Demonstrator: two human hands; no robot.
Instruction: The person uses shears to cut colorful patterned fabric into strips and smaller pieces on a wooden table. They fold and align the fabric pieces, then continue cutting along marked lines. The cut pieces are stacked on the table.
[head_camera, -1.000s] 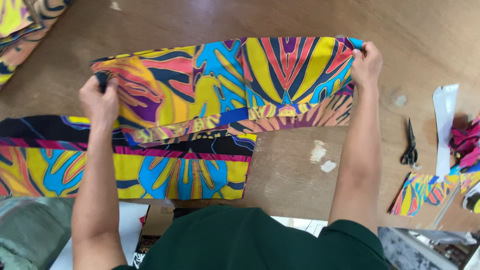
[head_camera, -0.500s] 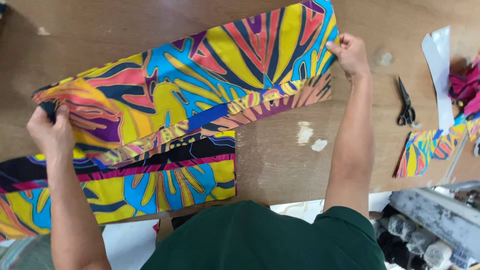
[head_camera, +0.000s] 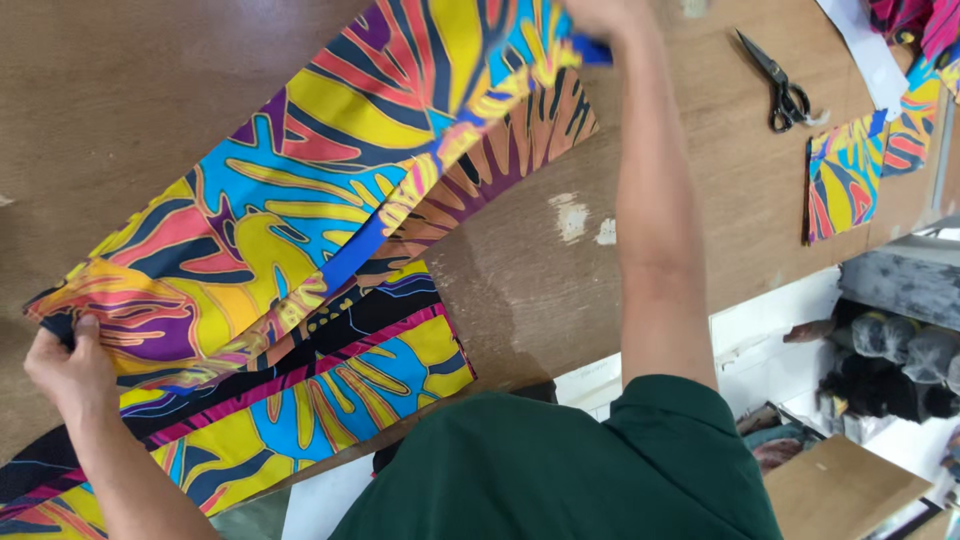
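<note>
A long strip of bright patterned fabric (head_camera: 310, 190), yellow, blue, orange and purple, stretches diagonally across the wooden table (head_camera: 150, 90). My left hand (head_camera: 68, 368) pinches its lower-left end. At the top edge of the view my right hand (head_camera: 600, 15) grips the upper-right end, and the hand is mostly cut off. Under the strip lies a second fabric piece (head_camera: 300, 400) with a black and pink band, flat on the table and reaching toward me.
Black scissors (head_camera: 778, 72) lie on the table at the upper right. A small patterned fabric piece (head_camera: 845, 175) and more scraps (head_camera: 915, 125) sit beside them. Past the table's edge at the right are dark bundles (head_camera: 890, 365) and a brown cardboard piece (head_camera: 835, 490).
The view has tilted and moved closer, so the strip now runs steeply diagonal. Both hands still hold the strip's ends; the right hand has risen to the frame's top edge.
</note>
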